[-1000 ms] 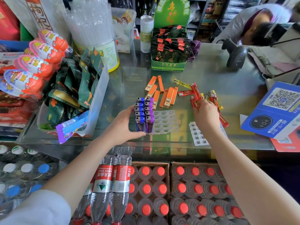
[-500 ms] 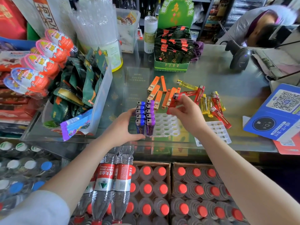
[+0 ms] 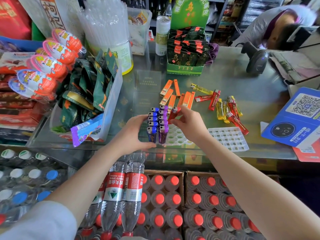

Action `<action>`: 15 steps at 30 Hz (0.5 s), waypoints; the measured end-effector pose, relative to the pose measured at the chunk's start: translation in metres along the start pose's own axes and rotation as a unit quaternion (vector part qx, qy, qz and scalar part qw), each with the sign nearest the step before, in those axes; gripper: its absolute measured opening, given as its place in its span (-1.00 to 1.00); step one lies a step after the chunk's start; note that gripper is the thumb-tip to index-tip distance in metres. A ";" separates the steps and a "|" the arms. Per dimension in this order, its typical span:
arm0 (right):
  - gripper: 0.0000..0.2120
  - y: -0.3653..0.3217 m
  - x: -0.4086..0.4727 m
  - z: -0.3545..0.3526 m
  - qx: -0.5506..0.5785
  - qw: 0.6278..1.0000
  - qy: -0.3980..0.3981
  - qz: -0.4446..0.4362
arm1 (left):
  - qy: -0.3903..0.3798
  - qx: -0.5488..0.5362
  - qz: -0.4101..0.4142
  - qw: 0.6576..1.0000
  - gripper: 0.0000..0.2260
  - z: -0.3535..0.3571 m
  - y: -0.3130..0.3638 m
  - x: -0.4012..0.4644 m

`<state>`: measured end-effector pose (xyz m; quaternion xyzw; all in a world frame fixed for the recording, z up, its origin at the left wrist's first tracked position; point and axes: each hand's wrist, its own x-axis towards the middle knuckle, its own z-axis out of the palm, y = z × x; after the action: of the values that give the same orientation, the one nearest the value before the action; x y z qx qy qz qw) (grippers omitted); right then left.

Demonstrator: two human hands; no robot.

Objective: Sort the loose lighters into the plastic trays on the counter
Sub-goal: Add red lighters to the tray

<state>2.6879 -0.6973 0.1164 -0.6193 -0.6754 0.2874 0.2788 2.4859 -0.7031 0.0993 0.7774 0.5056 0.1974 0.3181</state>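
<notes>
The right hand [image 3: 188,125] had come across from the loose pile on the right and now pinched a red lighter [image 3: 174,113] between thumb and fingers, holding it just above the clear tray [image 3: 176,135], right beside the purple row. A second earlier that hand was out among the red and yellow lighters [image 3: 225,108]; the pick was done and only the drop into a socket remained. The left hand [image 3: 133,132] had not shifted: fingers curled against the blue lighters [image 3: 153,122], thumb at the tray's near edge, steadying it on the glass bench [image 3: 251,80]. Two rows stood filled, blue and purple lighters [image 3: 163,122], with the sockets to their right empty. The orange lighters [image 3: 174,96] lay untouched behind the tray, and a second, white tray [image 3: 228,138] sat empty nearby. Most of the sorting probably lay ahead.
</notes>
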 end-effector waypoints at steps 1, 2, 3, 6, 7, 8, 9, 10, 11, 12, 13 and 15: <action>-0.88 0.001 0.000 0.001 -0.018 1.000 -0.003 -0.004 | -0.001 -0.002 -0.006 1.000 -0.26 0.000 -0.002 0.000; -0.86 0.002 0.001 0.003 -0.032 0.999 -0.004 -0.009 | -0.003 -0.004 -0.009 1.000 -0.27 0.001 -0.003 0.000; -0.84 0.003 0.001 0.005 -0.044 0.999 -0.002 -0.013 | -0.004 -0.007 -0.008 1.000 -0.26 0.001 -0.004 0.001; -0.81 0.004 0.004 0.006 -0.092 0.995 0.011 -0.022 | -0.001 -0.011 -0.012 1.000 -0.24 0.001 -0.004 0.002; -0.80 0.006 0.004 0.006 -0.110 0.994 0.012 -0.024 | 0.000 -0.013 -0.015 1.000 -0.24 0.001 -0.003 0.002; -0.79 0.007 0.005 0.007 -0.126 0.992 0.011 -0.027 | 0.001 -0.015 -0.018 1.000 -0.23 0.001 -0.003 0.002; -0.79 0.008 0.006 0.007 -0.139 0.990 0.006 -0.031 | 0.001 -0.014 -0.019 1.000 -0.21 0.001 -0.002 0.002; -0.78 0.008 0.006 0.006 -0.149 0.988 -0.002 -0.037 | 0.001 -0.013 -0.017 1.000 -0.20 0.000 -0.001 0.002; -0.78 0.008 0.006 0.003 -0.160 0.986 -0.018 -0.045 | 0.002 -0.011 -0.017 1.000 -0.19 -0.001 0.000 0.002; -0.77 0.008 0.006 0.000 -0.173 0.983 -0.035 -0.055 | 0.002 -0.011 -0.019 1.000 -0.19 -0.001 0.001 0.001; -0.75 0.008 0.004 -0.004 -0.185 0.980 -0.046 -0.062 | 0.001 -0.009 -0.022 1.000 -0.18 -0.001 0.001 0.001; -0.72 0.015 -0.001 -0.016 -0.187 0.980 -0.031 -0.059 | -0.001 -0.006 -0.026 1.000 -0.19 -0.001 0.003 0.000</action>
<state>2.7092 -0.6964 0.1162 -0.6105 -0.7609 0.1575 0.1536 2.4876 -0.7033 0.1018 0.7622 0.5243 0.1916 0.3279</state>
